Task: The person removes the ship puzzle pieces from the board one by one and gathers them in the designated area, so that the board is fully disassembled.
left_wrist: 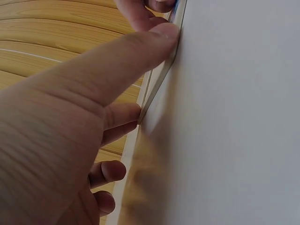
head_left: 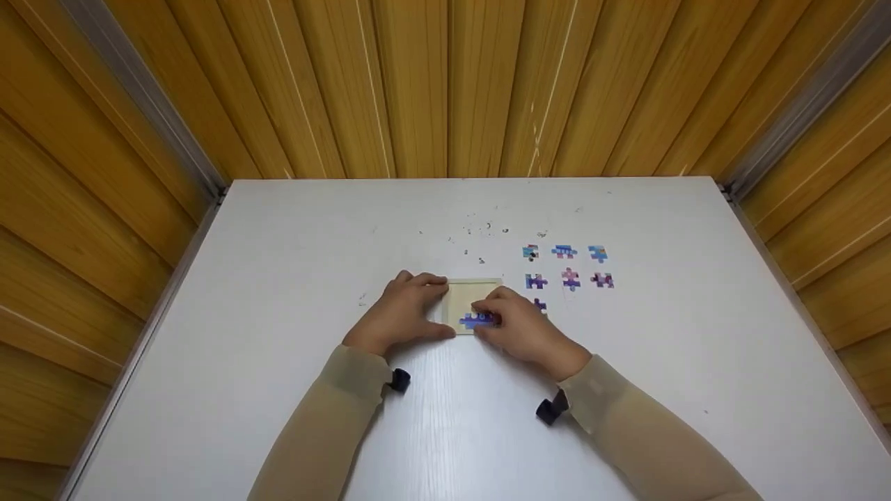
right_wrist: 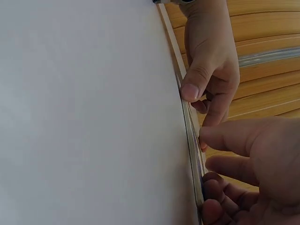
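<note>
A small shallow puzzle tray [head_left: 459, 296] with a pale wooden bottom lies on the table. My left hand [head_left: 406, 316] grips its left side, thumb at the near corner and fingertips at the far corner. Blue-purple jigsaw pieces [head_left: 472, 322] lie along the tray's near edge. Over the near right corner, my right hand [head_left: 518, 323] pinches a jigsaw piece with curled fingers that partly cover it. In the left wrist view the left thumb [left_wrist: 136, 58] lies against the tray's rim. Both hands meet the tray's edge in the right wrist view.
Several loose jigsaw pieces [head_left: 571, 279] lie in rows on the white table [head_left: 313, 229] right of the tray. One loose piece [head_left: 540, 305] is partly hidden behind the right hand. Small dark marks [head_left: 489, 226] dot the tabletop beyond the tray. Wood-patterned walls [head_left: 445, 90] enclose the table.
</note>
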A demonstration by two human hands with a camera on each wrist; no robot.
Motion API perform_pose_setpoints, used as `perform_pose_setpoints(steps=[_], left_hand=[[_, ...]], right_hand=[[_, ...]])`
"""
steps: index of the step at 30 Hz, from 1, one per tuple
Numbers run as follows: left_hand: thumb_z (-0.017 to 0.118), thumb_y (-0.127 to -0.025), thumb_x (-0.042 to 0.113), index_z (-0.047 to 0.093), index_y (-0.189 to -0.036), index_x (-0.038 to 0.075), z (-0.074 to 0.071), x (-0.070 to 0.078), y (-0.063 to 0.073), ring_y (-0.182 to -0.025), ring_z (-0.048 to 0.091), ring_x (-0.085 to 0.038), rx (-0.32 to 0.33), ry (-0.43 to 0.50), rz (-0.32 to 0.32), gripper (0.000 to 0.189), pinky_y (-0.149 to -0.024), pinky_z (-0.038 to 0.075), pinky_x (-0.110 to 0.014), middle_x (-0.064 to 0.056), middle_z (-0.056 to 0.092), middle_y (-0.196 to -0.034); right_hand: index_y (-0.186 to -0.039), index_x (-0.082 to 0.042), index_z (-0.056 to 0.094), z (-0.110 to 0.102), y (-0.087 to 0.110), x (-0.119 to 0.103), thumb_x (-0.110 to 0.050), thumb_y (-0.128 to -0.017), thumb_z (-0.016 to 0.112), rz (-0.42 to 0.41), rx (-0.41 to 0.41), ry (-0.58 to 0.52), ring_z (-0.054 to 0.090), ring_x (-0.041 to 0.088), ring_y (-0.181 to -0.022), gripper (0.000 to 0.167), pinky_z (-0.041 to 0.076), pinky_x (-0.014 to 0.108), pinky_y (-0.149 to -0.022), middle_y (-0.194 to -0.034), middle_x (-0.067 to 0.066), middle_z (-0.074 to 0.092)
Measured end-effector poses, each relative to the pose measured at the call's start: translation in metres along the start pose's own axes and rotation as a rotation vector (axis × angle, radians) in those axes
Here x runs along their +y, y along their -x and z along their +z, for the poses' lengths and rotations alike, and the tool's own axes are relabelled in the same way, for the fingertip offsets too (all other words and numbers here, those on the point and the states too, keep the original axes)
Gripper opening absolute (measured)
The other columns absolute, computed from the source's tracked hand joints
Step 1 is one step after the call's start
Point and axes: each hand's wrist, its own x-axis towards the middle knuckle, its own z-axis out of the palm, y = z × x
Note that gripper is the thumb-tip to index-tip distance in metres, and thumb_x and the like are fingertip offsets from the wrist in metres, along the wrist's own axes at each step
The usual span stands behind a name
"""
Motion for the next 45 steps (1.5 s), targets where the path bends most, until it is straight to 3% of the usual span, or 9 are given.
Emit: perform_pose_setpoints(steps=[18,23,30,39,45], left_hand=[[0.098,-0.087,0.052,0.063,-0.163,0.016,0.0,0.001,-0.002,-0.145,0.052,-0.028,-0.003,-0.002,-0.001,0.091,-0.124,0.048,-0.049,0.002,0.059,-0.171],[0.098,-0.087,0.052,0.064,-0.162,0.016,0.0,0.0,-0.001,-0.145,0.052,-0.028,0.001,0.012,0.003,0.09,-0.124,0.049,-0.049,0.003,0.059,-0.17],[0.097,-0.088,0.051,0.066,-0.16,0.014,0.0,0.001,0.0,-0.142,0.053,-0.03,0.011,0.014,0.038,0.087,-0.124,0.046,-0.051,0.0,0.06,-0.169],[0.097,-0.087,0.054,0.064,-0.163,0.018,0.006,-0.002,0.001,-0.144,0.052,-0.028,-0.001,0.015,0.01,0.09,-0.123,0.049,-0.047,0.004,0.059,-0.17],[0.098,-0.086,0.052,0.065,-0.162,0.018,0.002,-0.001,-0.001,-0.144,0.052,-0.028,0.011,0.014,0.006,0.089,-0.122,0.05,-0.047,0.004,0.06,-0.169]], right_hand=[[-0.129,-0.008,0.08,0.007,-0.002,-0.004,-0.01,-0.104,0.081,0.01,0.021,-0.008,0.065,0.021,-0.111,0.026,0.057,0.046,-0.108,-0.123,0.005,0.066],[-0.13,-0.011,0.076,0.008,-0.002,-0.004,-0.012,-0.104,0.081,0.039,0.018,-0.032,0.066,0.022,-0.119,0.026,0.056,0.047,-0.114,-0.13,0.004,0.066],[-0.131,-0.013,0.074,0.009,-0.001,-0.002,-0.012,-0.104,0.081,0.028,0.023,-0.028,0.065,0.022,-0.117,0.028,0.056,0.048,-0.112,-0.131,0.005,0.067],[-0.131,-0.014,0.074,0.012,0.001,-0.001,-0.011,-0.104,0.081,0.036,0.008,-0.043,0.067,0.023,-0.123,0.028,0.056,0.049,-0.117,-0.133,0.004,0.068],[-0.132,-0.014,0.074,0.009,-0.001,-0.002,-0.012,-0.105,0.081,0.03,0.016,-0.04,0.068,0.024,-0.124,0.028,0.056,0.049,-0.117,-0.135,0.004,0.068]])
